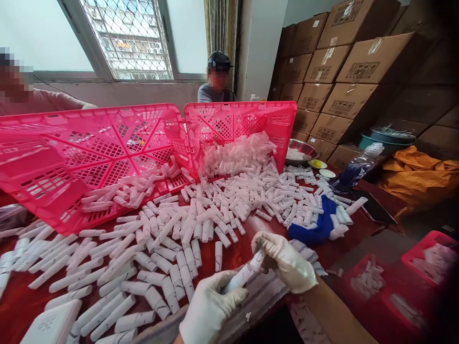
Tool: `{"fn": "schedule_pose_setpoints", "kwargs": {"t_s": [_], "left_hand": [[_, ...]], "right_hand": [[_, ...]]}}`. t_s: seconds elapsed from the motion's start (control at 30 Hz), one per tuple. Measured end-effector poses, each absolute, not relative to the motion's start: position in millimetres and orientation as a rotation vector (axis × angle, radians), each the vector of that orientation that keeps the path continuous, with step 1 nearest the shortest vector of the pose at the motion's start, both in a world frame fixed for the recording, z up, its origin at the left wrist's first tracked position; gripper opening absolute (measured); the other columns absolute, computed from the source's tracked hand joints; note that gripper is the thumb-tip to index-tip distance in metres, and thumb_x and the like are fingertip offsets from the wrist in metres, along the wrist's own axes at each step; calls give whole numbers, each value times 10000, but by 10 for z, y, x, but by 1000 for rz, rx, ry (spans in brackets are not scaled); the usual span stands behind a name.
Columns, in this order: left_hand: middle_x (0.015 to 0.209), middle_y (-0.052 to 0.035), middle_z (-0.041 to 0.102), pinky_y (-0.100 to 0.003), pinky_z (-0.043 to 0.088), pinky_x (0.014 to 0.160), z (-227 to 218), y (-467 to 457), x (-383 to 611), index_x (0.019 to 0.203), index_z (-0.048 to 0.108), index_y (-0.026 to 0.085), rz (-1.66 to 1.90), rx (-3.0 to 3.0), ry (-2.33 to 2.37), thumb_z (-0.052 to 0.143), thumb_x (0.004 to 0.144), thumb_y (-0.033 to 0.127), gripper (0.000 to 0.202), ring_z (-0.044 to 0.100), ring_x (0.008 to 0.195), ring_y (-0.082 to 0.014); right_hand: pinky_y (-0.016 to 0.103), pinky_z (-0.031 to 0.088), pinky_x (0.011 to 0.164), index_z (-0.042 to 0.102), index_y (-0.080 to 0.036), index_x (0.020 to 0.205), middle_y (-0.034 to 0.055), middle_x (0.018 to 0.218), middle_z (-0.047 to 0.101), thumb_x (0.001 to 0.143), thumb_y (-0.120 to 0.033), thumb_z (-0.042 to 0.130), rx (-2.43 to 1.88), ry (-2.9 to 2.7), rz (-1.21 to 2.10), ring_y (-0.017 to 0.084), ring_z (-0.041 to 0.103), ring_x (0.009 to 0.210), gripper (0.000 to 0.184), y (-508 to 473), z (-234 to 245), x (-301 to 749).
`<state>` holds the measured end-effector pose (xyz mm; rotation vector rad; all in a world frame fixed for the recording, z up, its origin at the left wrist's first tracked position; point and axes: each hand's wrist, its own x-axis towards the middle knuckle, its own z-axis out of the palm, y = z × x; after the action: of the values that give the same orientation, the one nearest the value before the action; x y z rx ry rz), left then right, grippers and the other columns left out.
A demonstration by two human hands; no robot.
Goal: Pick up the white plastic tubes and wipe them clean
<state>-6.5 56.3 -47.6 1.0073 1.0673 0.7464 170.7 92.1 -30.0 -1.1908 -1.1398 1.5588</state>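
Both of my hands wear white gloves and meet on one white plastic tube [239, 280] with dark markings, held slanting over the near edge of the table. My left hand [211, 303] is wrapped round its lower end. At the upper end, the fingers of my right hand [283, 258] pinch the tube's tip. A grey cloth [267, 291] lies beneath my hands. Many similar white tubes [150, 279] are strewn across the red tabletop [258, 227] to the left and ahead. Shorter white pieces [251, 191] lie heaped beyond my right hand.
Two pink crates [139, 112] lie tipped toward me, with tubes spilling out. A blue cloth [311, 231], a bottle [355, 167] and a dark phone [375, 208] are at the right. A white box [53, 322] sits front left. Two people [215, 91] are opposite; cartons [337, 100] are stacked behind.
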Motion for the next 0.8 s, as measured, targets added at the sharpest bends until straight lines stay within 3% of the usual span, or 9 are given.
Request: {"fn": "schedule_pose_setpoints", "kwargs": {"t_s": [0.1,0.2,0.3,0.4,0.5,0.63,0.73,0.8], "left_hand": [[764,-31,705,-203,458,614,-486,548,-45,877,708,123,770,1150,1145,718,668,317,286,603,689,-155],[795,-28,718,-221,479,680,-504,512,8,861,720,173,890,1399,1349,679,699,288,203,633,736,-182],[821,-16,726,-211,485,690,-551,487,52,865,717,203,934,1483,1439,650,733,299,177,650,743,-179],[828,-16,734,-205,493,676,-620,482,46,913,704,188,876,1408,1392,643,747,354,243,661,737,-179],[886,-17,729,-216,481,746,-663,485,13,949,697,191,879,1418,1419,659,738,365,276,655,808,-192],[768,-2,675,-211,447,679,-616,498,6,889,693,179,892,1313,1377,678,720,397,277,590,712,-149],[537,50,488,-197,366,503,-540,494,55,789,645,131,756,929,1134,716,641,523,425,406,487,-73],[483,93,355,-194,296,443,-507,472,104,735,590,131,683,754,1014,703,607,605,504,271,424,-41]], "right_hand": [[222,304,437,526,-183,654,-67,486,428,729,-598,590,-1300,-1181,1503,73,338,410,427,893,-235,1644],[226,353,497,579,-179,664,-43,539,495,755,-571,583,-1439,-1342,1320,101,434,500,403,818,-204,1537],[287,452,725,644,-188,929,29,810,640,827,-590,477,-1387,-1389,1283,184,586,787,448,702,-261,1459],[344,438,862,578,-199,1152,75,1026,636,840,-619,431,-1339,-1281,1256,227,579,964,544,609,-392,1457],[288,468,718,608,-213,988,28,848,622,809,-608,503,-1366,-1106,1097,179,574,755,447,585,-518,1495],[252,461,710,596,-206,802,-14,733,570,751,-532,637,-1294,-1181,1128,158,547,728,332,629,-521,1555],[246,452,675,571,-198,718,-18,719,521,807,-473,601,-1153,-1387,1190,141,517,695,291,629,-456,1562],[259,460,706,574,-200,718,-3,766,524,855,-449,540,-1075,-1466,1217,147,525,725,286,575,-463,1552]]}}
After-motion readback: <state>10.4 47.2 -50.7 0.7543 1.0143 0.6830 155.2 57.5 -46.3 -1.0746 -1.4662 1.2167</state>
